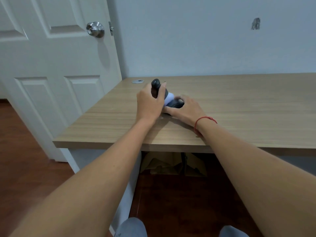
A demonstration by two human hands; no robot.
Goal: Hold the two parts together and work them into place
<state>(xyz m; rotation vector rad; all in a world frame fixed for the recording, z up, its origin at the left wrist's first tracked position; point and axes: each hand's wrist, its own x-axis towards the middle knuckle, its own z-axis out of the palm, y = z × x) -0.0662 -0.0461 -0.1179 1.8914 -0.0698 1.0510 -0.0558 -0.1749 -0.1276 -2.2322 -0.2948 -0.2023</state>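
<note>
Handheld device [169, 98], dark grey with a white middle band, propped at a tilt on the wooden desk [239, 106], toward 10 o'clock from the desktop's middle and well in from the near edge. Gripped at both ends. Rounded dark top leaning toward 11 o'clock, wrapped by the left hand [149, 105], fingers curled round the handle and thumb laid up along its side. Dark lower end down at 4 o'clock, touching the desk and covered by the right hand [185, 109], fingers bent over it and thumb stretched flat along the surface beneath; cannot tell how hard the fingertips press, being hidden behind the body. Seems a bracing hold: base pinned low against the wood for steadiness, top kept free and raised for the other hand. Red string bracelet [204, 119] on the right wrist, forearm resting on the desk edge, likely for support. Round metal cable grommet [137, 81] at 11 o'clock of the device, just beyond the left hand. White panelled door [51, 65] with a steel knob [95, 29] at 9 o'clock. Crumpled cardboard [171, 164] under the desk at 6 o'clock.
</note>
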